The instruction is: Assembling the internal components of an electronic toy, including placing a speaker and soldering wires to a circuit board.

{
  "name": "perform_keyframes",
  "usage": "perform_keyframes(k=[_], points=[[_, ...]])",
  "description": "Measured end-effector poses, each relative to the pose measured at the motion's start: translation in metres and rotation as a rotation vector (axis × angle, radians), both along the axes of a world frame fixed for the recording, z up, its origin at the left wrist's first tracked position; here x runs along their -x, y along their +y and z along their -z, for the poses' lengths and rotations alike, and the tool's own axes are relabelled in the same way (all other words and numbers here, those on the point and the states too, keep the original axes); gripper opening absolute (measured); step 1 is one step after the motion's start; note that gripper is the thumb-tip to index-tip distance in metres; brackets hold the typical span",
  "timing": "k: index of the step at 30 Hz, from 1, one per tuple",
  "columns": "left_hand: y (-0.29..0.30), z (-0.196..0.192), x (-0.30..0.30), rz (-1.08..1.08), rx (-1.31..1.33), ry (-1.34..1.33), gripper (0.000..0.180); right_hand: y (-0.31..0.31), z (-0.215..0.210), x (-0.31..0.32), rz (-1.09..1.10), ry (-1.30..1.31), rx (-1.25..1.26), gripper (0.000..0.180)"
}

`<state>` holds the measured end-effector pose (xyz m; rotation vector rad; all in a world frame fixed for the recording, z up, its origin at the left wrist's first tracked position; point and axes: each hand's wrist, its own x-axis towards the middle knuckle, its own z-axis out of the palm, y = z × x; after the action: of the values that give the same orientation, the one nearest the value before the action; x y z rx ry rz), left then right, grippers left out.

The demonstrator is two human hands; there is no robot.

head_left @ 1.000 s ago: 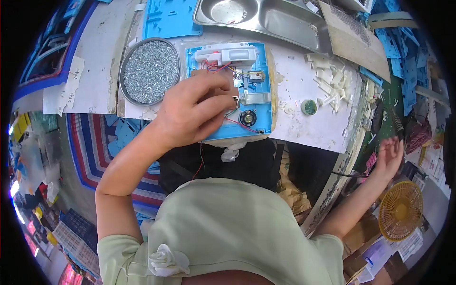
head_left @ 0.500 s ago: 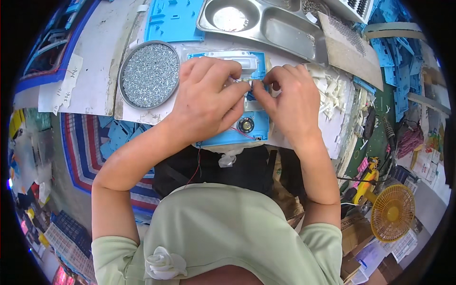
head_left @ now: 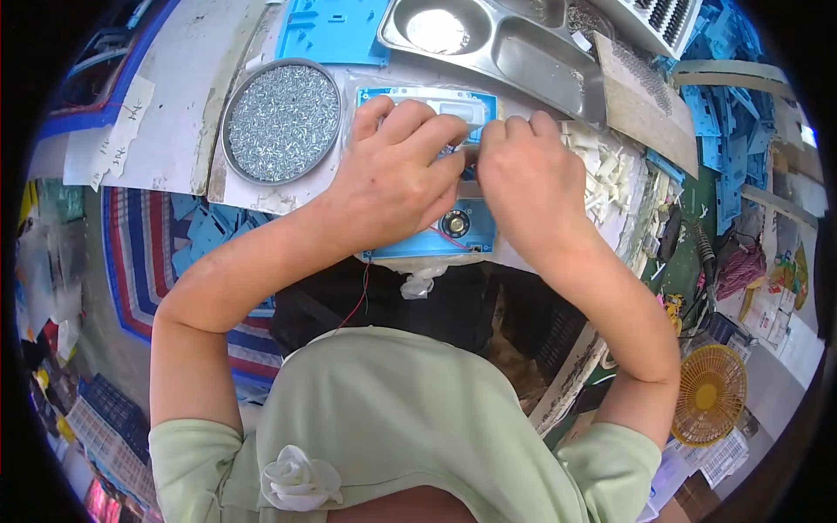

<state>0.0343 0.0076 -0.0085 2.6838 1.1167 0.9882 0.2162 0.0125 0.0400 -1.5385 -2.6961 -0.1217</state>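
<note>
A light blue plastic housing [head_left: 414, 247] lies on the near edge of the table, its middle covered by my hands. It carries a small round black speaker [head_left: 454, 224], a white molded part [head_left: 462, 108] along its far side, and a thin red wire [head_left: 363, 302] hanging over the table edge. My left hand [head_left: 403, 170] reaches over the housing from the left, fingers bent and drawn together at its middle. Opposite it, my right hand [head_left: 534, 181] is curled with knuckles up, its fingertips close to the left ones. Whatever lies between the fingers is hidden.
A round dish of small metal screws [head_left: 283, 122] stands left of the housing. Beyond are a blue plastic panel [head_left: 331, 33] and a steel compartment tray [head_left: 545, 70]. White plastic pieces [head_left: 597, 174] are heaped at the right, near a cardboard sheet [head_left: 647, 100]. A yellow fan [head_left: 710, 395] stands lower right.
My right hand has rolled over, its fingers curling further in, and its elbow has swung outward. The left hand stays at the housing's middle. The whole view has shifted slightly.
</note>
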Motion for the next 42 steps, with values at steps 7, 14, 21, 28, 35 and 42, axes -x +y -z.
perform_keyframes(k=[7, 14, 21, 28, 35, 42], points=[[-0.001, 0.002, 0.004, 0.011, 0.038, -0.036, 0.026, 0.024, -0.009, -0.018, 0.066, 0.265, 0.312, 0.015], [-0.001, -0.008, 0.004, 0.034, 0.121, 0.000, 0.034, 0.022, 0.011, -0.035, 0.384, 0.644, 0.621, 0.024], [0.005, -0.013, -0.001, 0.037, 0.184, -0.069, 0.032, 0.044, -0.019, -0.083, 0.273, 0.761, 0.716, 0.021], [0.031, -0.014, 0.001, 0.121, 0.187, -0.093, 0.030, 0.224, -0.002, -0.470, 1.138, 0.270, 0.235, 0.042], [0.039, -0.011, 0.020, 0.181, 0.162, 0.022, 0.035, 0.293, 0.116, -0.591, 1.580, 0.892, 0.375, 0.044], [0.053, -0.011, 0.010, 0.285, -0.001, 0.063, 0.027, 0.258, 0.011, -0.708, 1.480, 1.098, 0.012, 0.034]])
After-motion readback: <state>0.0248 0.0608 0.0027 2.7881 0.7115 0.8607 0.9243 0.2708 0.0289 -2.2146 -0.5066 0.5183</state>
